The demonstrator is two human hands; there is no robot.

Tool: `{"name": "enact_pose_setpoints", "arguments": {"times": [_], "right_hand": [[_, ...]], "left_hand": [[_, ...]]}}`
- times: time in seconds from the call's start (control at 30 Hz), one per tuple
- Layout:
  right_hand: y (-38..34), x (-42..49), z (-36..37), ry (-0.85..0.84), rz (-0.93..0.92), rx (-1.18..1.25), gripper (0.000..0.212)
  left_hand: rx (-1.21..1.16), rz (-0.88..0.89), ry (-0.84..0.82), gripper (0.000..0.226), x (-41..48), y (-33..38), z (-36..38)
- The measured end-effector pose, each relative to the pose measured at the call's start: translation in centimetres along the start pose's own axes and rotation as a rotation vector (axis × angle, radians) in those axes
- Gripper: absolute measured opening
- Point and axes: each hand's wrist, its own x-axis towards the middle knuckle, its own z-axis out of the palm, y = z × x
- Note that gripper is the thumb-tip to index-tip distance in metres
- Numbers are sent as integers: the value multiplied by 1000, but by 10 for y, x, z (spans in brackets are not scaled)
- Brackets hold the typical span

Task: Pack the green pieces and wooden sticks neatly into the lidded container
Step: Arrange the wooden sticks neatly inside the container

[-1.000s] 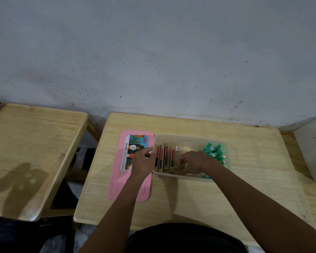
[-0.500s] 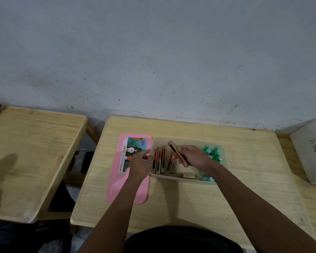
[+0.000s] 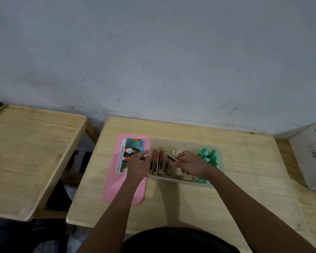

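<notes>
A translucent container stands on the wooden desk. Several wooden sticks with red faces stand on edge in its left half, and one more lies flat along the near wall. Several green pieces are clustered upright at its right end. My right hand is inside the container and pinches one wooden stick, tilted above the row. My left hand grips the container's left rim. The pink lid lies flat on the desk just left of the container.
The desk has bare wood in front of and to the right of the container. A second wooden desk stands to the left across a gap. A grey box with handwriting sits at the right edge. A wall rises behind.
My right hand lifted a stick from the near side of the container and has brought it down toward the row of standing sticks. My left hand stayed at the rim.
</notes>
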Motion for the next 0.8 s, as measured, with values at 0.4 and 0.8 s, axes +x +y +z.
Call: {"name": "enact_pose_setpoints", "arguments": {"times": [0.4,0.8], "right_hand": [[-34,38,1,-54,-101,-444,51],[-25,59,54,364,-98,-197,51]], "left_hand": [[11,23,13,33,1,-5,3],[-20,38,11,31,1,-9,5]]}}
